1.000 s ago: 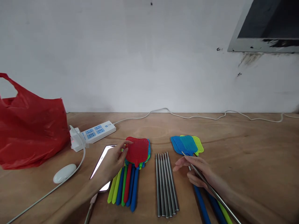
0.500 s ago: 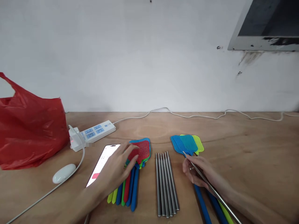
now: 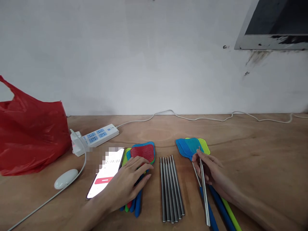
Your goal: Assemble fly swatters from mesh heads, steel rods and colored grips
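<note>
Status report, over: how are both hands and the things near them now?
Left hand spread over left-side swatters, contact unclear. Right hand holding one metal rod. Rod row lying between hands. Phone close beside left hand.

Just left of the left hand [image 3: 132, 179]: dark-edged rectangular phone [image 3: 111, 168], screen lit white with red bar, part pixelated. Further left, glossy white oval object [image 3: 66, 179], thick white cord [image 3: 48, 201] running past it to the white power strip with blue sockets [image 3: 106, 133]. Crumpled red plastic bag [image 3: 36, 138] far left. Thin white cable [image 3: 207, 118] snakes beyond both hands, near the pale grey wall [image 3: 154, 57]. Dark grey-framed panel [image 3: 279, 19] high up, beyond the right hand [image 3: 209, 168]. Brown wooden tabletop [image 3: 264, 154] below.
</note>
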`<state>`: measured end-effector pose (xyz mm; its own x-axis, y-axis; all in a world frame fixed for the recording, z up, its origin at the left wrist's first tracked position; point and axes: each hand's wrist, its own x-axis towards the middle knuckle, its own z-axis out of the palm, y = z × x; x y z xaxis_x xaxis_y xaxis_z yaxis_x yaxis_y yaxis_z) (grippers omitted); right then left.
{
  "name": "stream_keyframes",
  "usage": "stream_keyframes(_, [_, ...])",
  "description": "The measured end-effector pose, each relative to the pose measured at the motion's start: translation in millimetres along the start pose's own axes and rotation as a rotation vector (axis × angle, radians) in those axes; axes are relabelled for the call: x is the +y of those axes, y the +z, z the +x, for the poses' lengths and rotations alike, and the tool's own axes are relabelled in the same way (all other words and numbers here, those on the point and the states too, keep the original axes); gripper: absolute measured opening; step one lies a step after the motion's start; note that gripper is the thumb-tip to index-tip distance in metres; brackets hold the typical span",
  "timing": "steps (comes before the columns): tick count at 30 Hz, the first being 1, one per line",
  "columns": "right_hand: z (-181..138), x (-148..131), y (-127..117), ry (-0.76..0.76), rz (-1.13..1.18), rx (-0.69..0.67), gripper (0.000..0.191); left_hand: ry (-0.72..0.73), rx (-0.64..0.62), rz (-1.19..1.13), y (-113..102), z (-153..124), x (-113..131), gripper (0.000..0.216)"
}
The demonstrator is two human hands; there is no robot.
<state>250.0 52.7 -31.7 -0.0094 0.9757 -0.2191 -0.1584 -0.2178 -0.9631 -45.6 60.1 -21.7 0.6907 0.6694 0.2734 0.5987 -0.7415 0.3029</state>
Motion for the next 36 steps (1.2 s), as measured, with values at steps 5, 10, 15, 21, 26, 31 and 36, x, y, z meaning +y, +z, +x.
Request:
stream_keyframes(5, [6.3, 6.2, -2.4, -0.068, -0.026, 0.013, 0.055, 0.075, -0.057, 0.005, 1.2, 1.0, 7.6, 0.021])
stream_keyframes(10, [12.1, 13.1, -4.5, -0.144, -0.005, 0.027, 0.049, 0.097, -0.058, 0.005, 3.1, 0.6, 10.7, 0.020])
stream_keyframes(15, [13.9, 13.4, -5.0, -0.167, -0.053, 0.036, 0.051, 0.102, -0.062, -0.008, 3.5, -1.0, 11.8, 0.019])
stream_keyframes(21, [10.7, 14.1, -5.4, -0.281, -0.325, 0.049, 0.072, 0.100, -0.060, -0.019, 5.1, -1.4, 13.4, 0.019])
stream_keyframes(26, [12.7, 27.8, -8.0, -0.498, -0.554, 0.070, 0.059, 0.155, -0.034, -0.026, 4.3, -1.6, 13.5, 0.014])
stream_keyframes(31, [13.0, 36.0, -10.9, -0.654, -0.777, 0.006, 0.034, 0.164, -0.050, -0.066, 2.4, -1.8, 15.0, 0.014])
stream_keyframes(36, [8.6, 27.5, -12.8, -0.793, -0.999, 0.050, 0.016, 0.153, -0.071, -0.083, 2.2, -1.6, 17.7, 0.015])
